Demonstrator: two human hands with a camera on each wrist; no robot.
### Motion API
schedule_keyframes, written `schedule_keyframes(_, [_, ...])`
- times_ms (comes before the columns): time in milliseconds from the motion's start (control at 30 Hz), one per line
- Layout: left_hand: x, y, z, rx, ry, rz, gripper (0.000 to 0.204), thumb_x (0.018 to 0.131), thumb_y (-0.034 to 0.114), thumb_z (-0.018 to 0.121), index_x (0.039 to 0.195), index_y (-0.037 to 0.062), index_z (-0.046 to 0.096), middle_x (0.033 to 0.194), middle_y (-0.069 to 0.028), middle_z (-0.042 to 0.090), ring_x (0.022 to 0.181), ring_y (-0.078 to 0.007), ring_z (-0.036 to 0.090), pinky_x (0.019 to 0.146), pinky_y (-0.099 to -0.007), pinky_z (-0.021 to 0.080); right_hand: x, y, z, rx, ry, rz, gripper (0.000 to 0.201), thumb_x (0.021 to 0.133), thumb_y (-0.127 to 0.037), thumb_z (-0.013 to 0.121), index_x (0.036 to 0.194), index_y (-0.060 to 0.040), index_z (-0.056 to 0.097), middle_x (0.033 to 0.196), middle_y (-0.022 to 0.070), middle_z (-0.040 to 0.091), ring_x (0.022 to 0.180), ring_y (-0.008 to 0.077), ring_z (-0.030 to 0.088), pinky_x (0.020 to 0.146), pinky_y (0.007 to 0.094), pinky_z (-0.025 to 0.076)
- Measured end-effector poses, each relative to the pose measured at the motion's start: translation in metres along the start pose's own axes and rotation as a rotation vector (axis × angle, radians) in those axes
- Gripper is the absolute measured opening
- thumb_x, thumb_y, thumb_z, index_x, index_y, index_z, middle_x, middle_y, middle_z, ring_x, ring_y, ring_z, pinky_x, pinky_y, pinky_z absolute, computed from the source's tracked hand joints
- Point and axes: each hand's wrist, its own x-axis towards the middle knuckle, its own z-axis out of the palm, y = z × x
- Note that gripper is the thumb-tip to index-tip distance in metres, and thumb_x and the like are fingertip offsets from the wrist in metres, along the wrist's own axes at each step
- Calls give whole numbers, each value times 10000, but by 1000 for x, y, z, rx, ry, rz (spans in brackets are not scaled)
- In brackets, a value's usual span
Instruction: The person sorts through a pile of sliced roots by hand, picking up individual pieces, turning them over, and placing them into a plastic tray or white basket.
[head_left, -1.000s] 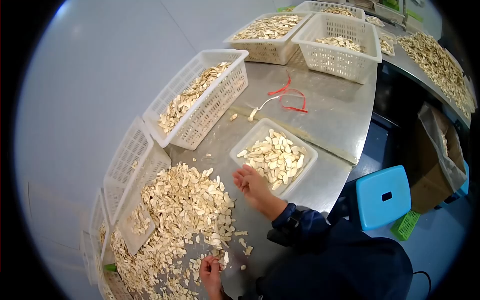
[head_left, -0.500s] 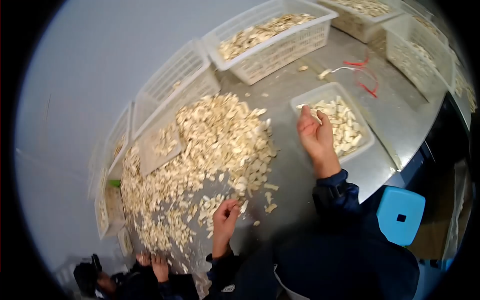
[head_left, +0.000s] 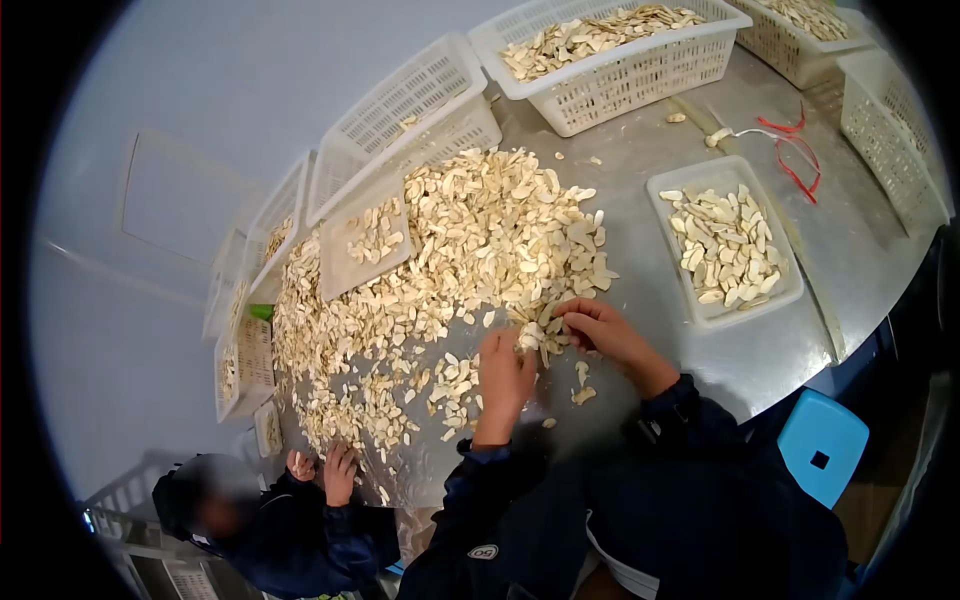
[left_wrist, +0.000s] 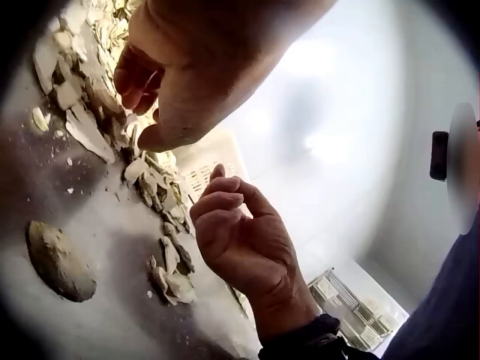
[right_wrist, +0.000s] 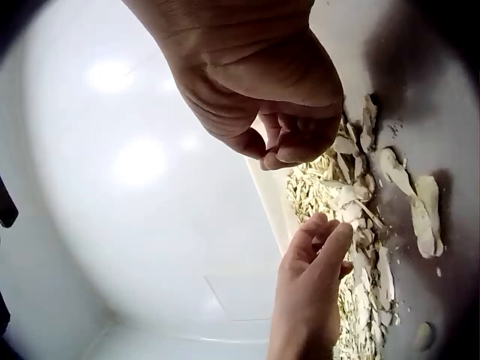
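Note:
My left hand (head_left: 505,378) is at the near edge of a big pile of pale dried slices (head_left: 480,235), its fingers curled. A slice (head_left: 527,338) shows at its fingertips; I cannot tell whether they pinch it. Close to its right, my right hand (head_left: 610,345) reaches the same edge from the other side. Its fingers are curled and its thumb meets the index finger in the right wrist view, with no slice showing there. Several loose slices (right_wrist: 420,214) lie on the metal table below it. A shallow white tray (head_left: 708,316) with slices stands farther right.
White slotted baskets (head_left: 630,80) with slices line the far side. A smaller tray (head_left: 338,270) rests in the pile. At lower left another person's hands (head_left: 325,470) touch slices. A red-and-white cord (head_left: 795,160) lies beyond the tray; a blue stool (head_left: 825,450) stands at right.
My right hand has come from over the tray back to the pile beside my left hand. The head view has turned left, bringing the other person into view.

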Motion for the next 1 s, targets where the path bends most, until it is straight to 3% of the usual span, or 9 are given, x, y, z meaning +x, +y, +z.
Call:
schedule_keyframes(67, [1, -1, 5, 51, 46, 52, 363, 820, 104, 710, 1170, 28, 651, 1053, -182, 636, 986, -377, 626, 861, -433, 513, 3, 4, 1, 29, 9, 14, 185, 992, -171, 563, 1129, -82, 649, 824, -42, 586, 653, 46, 511, 579, 210, 403])
schedule_keyframes(167, [2, 0, 6, -84, -134, -176, 340, 818, 103, 712, 1146, 30, 667, 951, -168, 659, 807, -326, 662, 750, -394, 536, 2, 3, -6, 220, 24, 63, 176, 991, -165, 565, 1122, -83, 649, 812, -48, 571, 651, 44, 506, 574, 213, 397])
schedule_keyframes(267, [-5, -11, 5, -278, -137, -244, 295, 846, 94, 708, 1133, 30, 676, 842, -111, 671, 652, -211, 647, 633, -319, 515, 1, 4, -5, 223, 70, 22, 170, 991, -149, 554, 1117, -84, 647, 795, -56, 552, 640, 45, 497, 563, 223, 393])
schedule_keyframes(367, [-13, -18, 6, -552, -122, -363, 235, 896, 90, 696, 1121, 22, 681, 807, -40, 665, 653, -92, 602, 599, -249, 471, 2, 8, -2, 111, 67, 17, 190, 980, -164, 573, 1130, -76, 648, 822, -47, 577, 655, 45, 508, 566, 218, 397])
schedule_keyframes(467, [-17, -9, -3, -670, -168, -365, 158, 963, 74, 630, 1103, 13, 667, 830, 38, 656, 691, -16, 543, 598, -210, 423, 0, 16, 5, -334, 86, -73, 216, 955, -180, 614, 1127, -57, 659, 813, -30, 603, 673, 63, 538, 604, 231, 435])
schedule_keyframes(567, [-18, -8, -1, -775, -192, -356, 200, 972, 75, 628, 1160, 7, 642, 879, 35, 659, 736, -15, 551, 636, -191, 422, -5, 24, 19, -421, 141, -260, 245, 931, -197, 660, 1111, -32, 665, 778, -11, 615, 685, 83, 567, 644, 250, 471])
schedule_keyframes(767, [-17, 2, -7, -798, -264, -371, 217, 972, 60, 628, 1182, 6, 632, 927, 45, 643, 775, -14, 540, 676, -186, 420, -6, 24, 21, -523, 94, -236, 287, 924, -195, 685, 1140, -10, 644, 778, 18, 631, 684, 86, 573, 654, 263, 484])
schedule_keyframes(867, [-17, 3, -4, -774, -243, -340, 217, 966, 43, 630, 1179, 4, 633, 928, 55, 633, 769, -6, 522, 664, -181, 405, -7, 20, 21, -548, 114, -223, 300, 910, -184, 695, 1161, -29, 644, 867, 50, 661, 732, 134, 615, 689, 290, 504])
schedule_keyframes(1000, [-18, 2, -4, -695, -274, -325, 243, 957, 27, 630, 1199, -2, 630, 919, 59, 632, 753, -1, 511, 649, -176, 397, -12, 14, 25, -770, 127, -494, 304, 880, -151, 699, 1166, -60, 652, 996, 100, 659, 851, 249, 649, 762, 350, 525])
